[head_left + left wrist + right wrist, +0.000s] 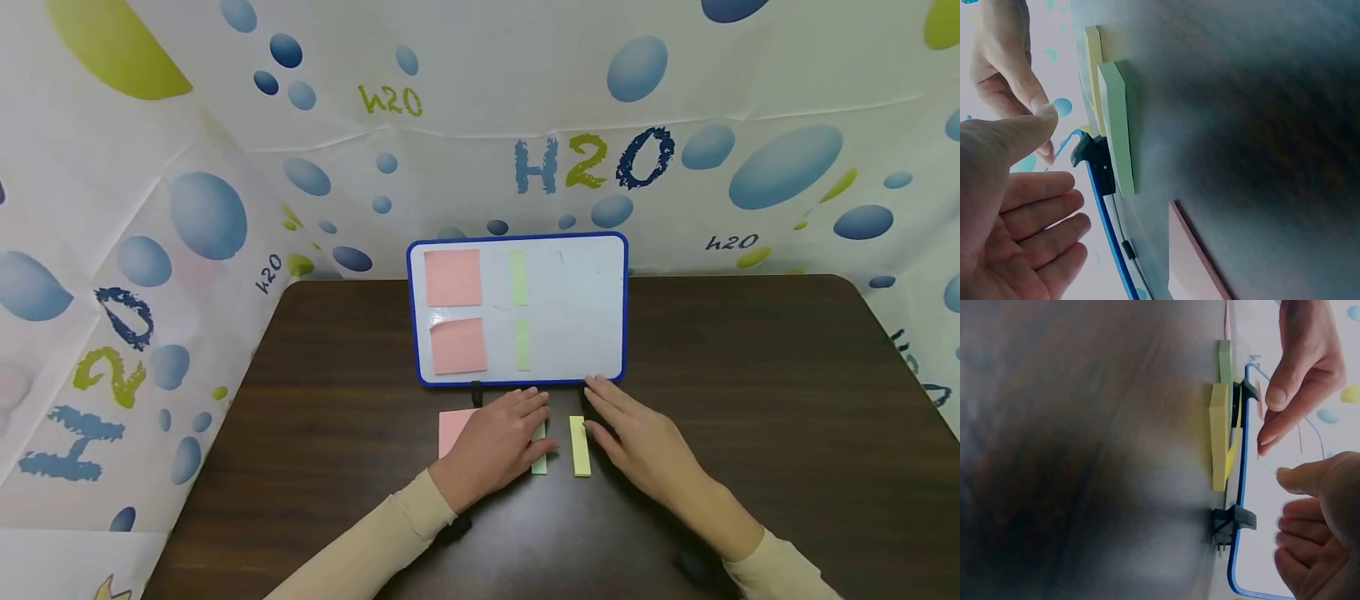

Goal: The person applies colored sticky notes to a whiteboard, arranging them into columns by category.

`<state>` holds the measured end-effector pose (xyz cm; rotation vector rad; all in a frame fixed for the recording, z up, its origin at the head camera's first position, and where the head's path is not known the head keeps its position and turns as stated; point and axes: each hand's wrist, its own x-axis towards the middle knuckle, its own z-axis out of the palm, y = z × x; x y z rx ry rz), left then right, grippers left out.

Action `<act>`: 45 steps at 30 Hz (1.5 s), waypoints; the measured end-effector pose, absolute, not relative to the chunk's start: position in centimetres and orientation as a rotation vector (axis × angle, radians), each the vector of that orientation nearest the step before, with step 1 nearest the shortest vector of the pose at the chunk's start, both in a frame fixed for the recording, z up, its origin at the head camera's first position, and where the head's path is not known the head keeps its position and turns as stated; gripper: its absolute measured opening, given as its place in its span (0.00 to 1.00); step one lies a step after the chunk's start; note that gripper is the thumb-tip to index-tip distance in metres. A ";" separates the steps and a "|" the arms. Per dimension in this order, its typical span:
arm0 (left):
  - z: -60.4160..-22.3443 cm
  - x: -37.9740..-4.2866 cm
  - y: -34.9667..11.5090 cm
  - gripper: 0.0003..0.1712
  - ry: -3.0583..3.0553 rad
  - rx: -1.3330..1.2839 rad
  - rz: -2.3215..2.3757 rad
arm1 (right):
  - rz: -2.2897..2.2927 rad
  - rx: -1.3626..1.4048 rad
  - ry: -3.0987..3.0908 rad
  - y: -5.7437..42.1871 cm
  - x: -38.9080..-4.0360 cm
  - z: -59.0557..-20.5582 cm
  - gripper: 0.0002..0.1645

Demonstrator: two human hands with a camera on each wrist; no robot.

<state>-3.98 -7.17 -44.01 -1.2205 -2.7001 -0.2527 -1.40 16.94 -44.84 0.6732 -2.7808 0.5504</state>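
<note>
My left hand (498, 442) is held over the pads with its fingers extended, partly covering the pink sticky note pad (453, 429) and the green strip pad (539, 454). In the left wrist view its palm shows nothing held. Just right of the yellow strip pad (580, 446) is my right hand (645, 446), fingers extended toward the whiteboard's lower edge and thumb near the pad. The right wrist view shows a lifted yellow sheet (1233, 461) at that pad. The whiteboard (577, 308) bears two pink notes (453, 277) and two green strips (519, 277).
The blue-framed whiteboard leans at the back of the dark wooden table (750, 375). Dark clips (1233, 517) support its lower edge. A thin cable (1120, 225) runs near it. Behind hangs a patterned white sheet (480, 192).
</note>
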 end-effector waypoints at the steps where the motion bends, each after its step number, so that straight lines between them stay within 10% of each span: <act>1: -44.0 -3.9 -7.1 0.26 -2.699 -1.228 -0.264 | 0.552 0.686 -2.783 16.9 -1.2 -44.8 0.31; 45: -44.9 -3.7 -4.7 0.34 -2.744 -1.433 -0.219 | 0.584 0.903 -3.011 17.9 0.3 -45.1 0.30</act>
